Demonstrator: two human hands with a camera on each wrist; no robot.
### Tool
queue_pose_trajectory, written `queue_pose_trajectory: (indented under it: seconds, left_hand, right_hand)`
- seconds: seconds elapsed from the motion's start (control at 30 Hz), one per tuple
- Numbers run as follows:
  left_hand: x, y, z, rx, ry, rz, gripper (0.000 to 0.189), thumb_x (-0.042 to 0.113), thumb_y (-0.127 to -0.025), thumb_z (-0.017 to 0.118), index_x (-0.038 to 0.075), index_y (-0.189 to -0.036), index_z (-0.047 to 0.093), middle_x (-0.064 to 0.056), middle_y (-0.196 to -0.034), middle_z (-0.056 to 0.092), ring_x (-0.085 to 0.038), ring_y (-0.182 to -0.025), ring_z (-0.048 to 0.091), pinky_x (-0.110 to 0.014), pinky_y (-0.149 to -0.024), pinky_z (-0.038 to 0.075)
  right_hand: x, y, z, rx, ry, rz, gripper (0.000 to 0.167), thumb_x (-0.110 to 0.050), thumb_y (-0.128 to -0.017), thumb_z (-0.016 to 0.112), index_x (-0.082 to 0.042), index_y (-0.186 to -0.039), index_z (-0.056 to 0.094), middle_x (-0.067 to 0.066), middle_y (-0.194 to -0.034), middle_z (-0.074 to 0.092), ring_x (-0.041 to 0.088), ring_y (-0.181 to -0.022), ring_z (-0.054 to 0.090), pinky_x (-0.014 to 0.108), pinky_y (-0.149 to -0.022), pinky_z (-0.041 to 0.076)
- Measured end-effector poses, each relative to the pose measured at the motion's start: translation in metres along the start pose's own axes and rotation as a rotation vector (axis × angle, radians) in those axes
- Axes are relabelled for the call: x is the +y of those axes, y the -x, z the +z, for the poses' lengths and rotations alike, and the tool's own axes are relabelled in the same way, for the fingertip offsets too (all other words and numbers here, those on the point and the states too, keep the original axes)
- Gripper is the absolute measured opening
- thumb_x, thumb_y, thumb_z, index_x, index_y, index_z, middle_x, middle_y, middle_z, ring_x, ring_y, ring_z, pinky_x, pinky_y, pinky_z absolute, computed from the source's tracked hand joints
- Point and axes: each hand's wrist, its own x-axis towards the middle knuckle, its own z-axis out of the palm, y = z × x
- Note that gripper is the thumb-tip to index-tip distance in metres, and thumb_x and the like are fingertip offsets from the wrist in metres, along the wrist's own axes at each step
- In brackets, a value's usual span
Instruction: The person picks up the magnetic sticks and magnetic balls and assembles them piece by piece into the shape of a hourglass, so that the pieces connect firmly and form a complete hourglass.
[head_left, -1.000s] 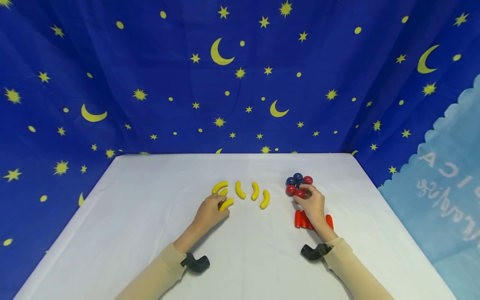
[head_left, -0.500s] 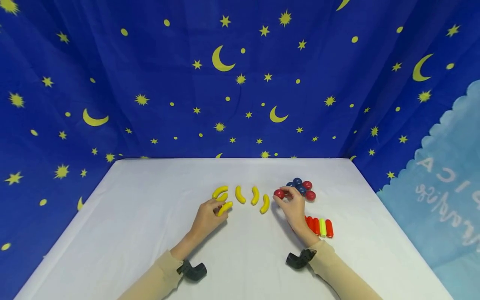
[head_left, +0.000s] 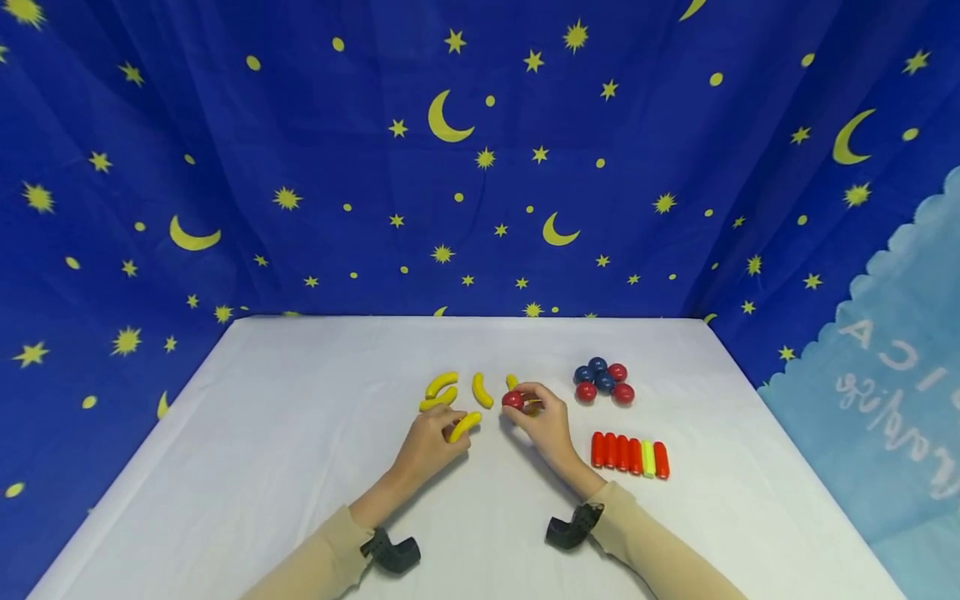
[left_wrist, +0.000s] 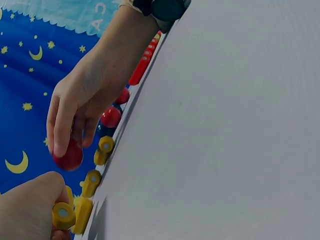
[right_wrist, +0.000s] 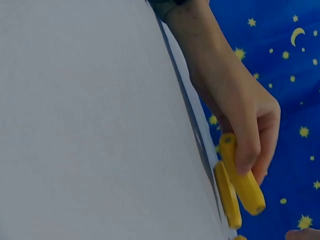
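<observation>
My left hand (head_left: 432,442) pinches a yellow toy banana (head_left: 466,427) above the table. In the right wrist view the same banana (right_wrist: 245,180) slants down from the fingers. Close by on the right, my right hand (head_left: 546,423) holds a shiny red ball (head_left: 513,401) between thumb and fingers. The left wrist view shows that red ball (left_wrist: 69,156) raised off the table. Two more bananas (head_left: 442,383) lie just beyond the left hand. A single banana (head_left: 482,390) rests between the hands, and another banana (head_left: 512,381) is mostly hidden behind the right hand.
Red balls (head_left: 623,394) and blue balls (head_left: 597,365) cluster on the right of the white table (head_left: 300,400). Nearer the front is a row of red cylinders (head_left: 611,452) with one yellow-green piece (head_left: 648,459) among them. A blue starry curtain (head_left: 360,150) stands behind.
My right hand has carried the red ball leftward, from the ball cluster to beside the left hand, uncovering the row of cylinders. The left hand, still holding its banana, has shifted slightly right.
</observation>
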Motion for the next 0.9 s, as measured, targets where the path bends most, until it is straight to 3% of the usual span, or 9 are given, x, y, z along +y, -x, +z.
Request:
queue_pose_trajectory:
  seconds: [0.3, 0.53, 0.73, 0.9]
  left_hand:
    - [0.005, 0.0, 0.001, -0.005, -0.024, 0.043, 0.028, 0.007, -0.072, 0.073, 0.0, -0.098, 0.073, 0.0, -0.078, 0.061, -0.001, -0.061, 0.043, -0.014, -0.054, 0.038]
    - [0.005, 0.0, 0.002, -0.007, 0.009, 0.05, 0.025, 0.006, -0.071, 0.075, 0.001, -0.095, 0.073, -0.001, -0.076, 0.06, -0.004, -0.059, 0.044, -0.015, -0.053, 0.038]
    - [0.001, 0.0, 0.004, -0.034, 0.066, 0.03, 0.025, 0.007, -0.073, 0.077, 0.002, -0.097, 0.073, -0.003, -0.078, 0.067, -0.005, -0.061, 0.053, -0.016, -0.056, 0.045]
    - [0.0, 0.001, 0.004, -0.081, 0.085, 0.02, 0.02, 0.015, -0.076, 0.078, 0.007, -0.094, 0.074, 0.002, -0.073, 0.063, -0.001, -0.06, 0.047, -0.015, -0.054, 0.041]
  right_hand:
    - [0.0, 0.009, 0.006, -0.184, -0.085, -0.088, 0.032, 0.002, -0.076, 0.074, 0.01, -0.106, 0.063, 0.024, -0.102, 0.067, 0.036, -0.085, 0.065, 0.042, -0.074, 0.056]
    - [-0.003, 0.01, 0.005, -0.235, -0.106, -0.098, 0.032, 0.003, -0.077, 0.073, 0.013, -0.105, 0.062, 0.026, -0.102, 0.066, 0.04, -0.088, 0.065, 0.046, -0.077, 0.055]
    - [-0.005, 0.013, 0.004, -0.291, -0.097, -0.091, 0.034, 0.005, -0.075, 0.074, 0.012, -0.106, 0.061, 0.026, -0.102, 0.066, 0.04, -0.087, 0.065, 0.046, -0.078, 0.055]
    - [0.003, 0.013, 0.007, -0.38, -0.115, -0.117, 0.037, 0.004, -0.077, 0.073, 0.014, -0.109, 0.059, 0.029, -0.106, 0.065, 0.042, -0.092, 0.065, 0.043, -0.081, 0.055]
